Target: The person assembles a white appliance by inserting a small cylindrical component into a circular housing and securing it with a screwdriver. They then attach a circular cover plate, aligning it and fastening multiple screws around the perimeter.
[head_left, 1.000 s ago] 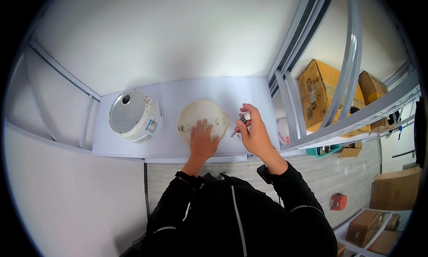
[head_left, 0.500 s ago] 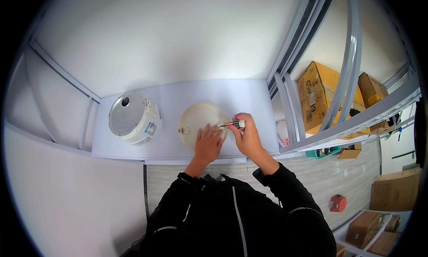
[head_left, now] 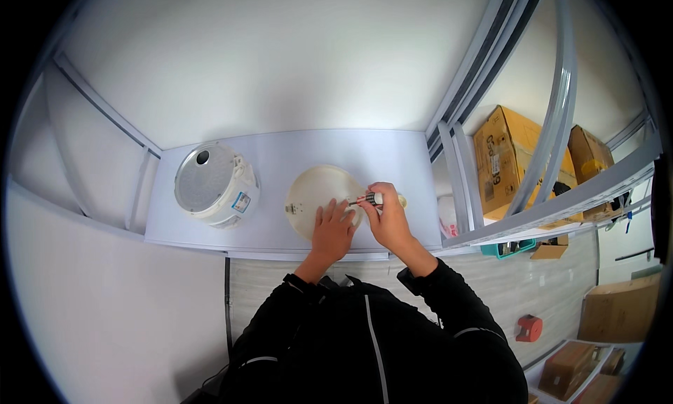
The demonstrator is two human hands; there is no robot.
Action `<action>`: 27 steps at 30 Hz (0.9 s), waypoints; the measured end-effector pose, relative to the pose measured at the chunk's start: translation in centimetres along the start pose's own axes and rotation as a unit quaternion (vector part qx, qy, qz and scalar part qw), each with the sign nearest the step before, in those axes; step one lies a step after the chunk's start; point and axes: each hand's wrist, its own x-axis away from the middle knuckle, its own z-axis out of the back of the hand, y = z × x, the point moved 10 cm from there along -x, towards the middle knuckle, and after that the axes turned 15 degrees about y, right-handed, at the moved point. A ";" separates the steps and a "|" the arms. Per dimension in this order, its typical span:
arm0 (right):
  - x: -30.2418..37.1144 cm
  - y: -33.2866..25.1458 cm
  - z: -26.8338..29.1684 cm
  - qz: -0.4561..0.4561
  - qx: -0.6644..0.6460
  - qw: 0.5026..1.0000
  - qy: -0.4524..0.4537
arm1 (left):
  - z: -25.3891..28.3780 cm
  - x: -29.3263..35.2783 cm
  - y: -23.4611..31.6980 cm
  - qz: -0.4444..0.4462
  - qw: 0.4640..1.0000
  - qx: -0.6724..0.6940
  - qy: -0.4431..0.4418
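A cream-coloured round lid or shallow disc (head_left: 315, 182) lies on the white tabletop, with a small fitting (head_left: 291, 209) near its left edge. Palm down on the disc's lower right part is my left hand (head_left: 332, 233), its fingers spread. My right hand (head_left: 391, 223) grips a screwdriver (head_left: 370, 200) with a red, black and white handle. The shaft points left, close to my left fingertips, over the disc's right side. What the tip touches is too small to make out. A small pale thing shows just beyond my right knuckles; its kind is unclear.
A white bucket-shaped appliance (head_left: 216, 186) with a grey round top and a dark hole stands on the table's (head_left: 273, 148) left. Metal frame posts (head_left: 463, 183) rise at the right. Beyond are cardboard boxes (head_left: 515, 158), a teal crate (head_left: 509, 248) and a red stool (head_left: 529, 328).
My right hand and the screwdriver have shifted slightly, and a small pale thing now shows beyond the knuckles. The whole view has shifted a little. My left hand still lies on the disc.
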 end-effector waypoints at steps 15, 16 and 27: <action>0.5 1.8 -0.2 -0.027 -0.036 0.999 0.001 | 0.2 -0.1 0.1 -0.002 1.000 0.023 0.001; 0.4 1.7 -0.3 -0.024 -0.036 0.999 0.002 | 0.2 -0.1 0.1 0.000 1.000 0.022 0.000; 0.1 1.1 0.3 -0.014 -0.057 0.998 0.022 | -0.2 -0.6 -0.1 0.003 0.999 0.025 -0.022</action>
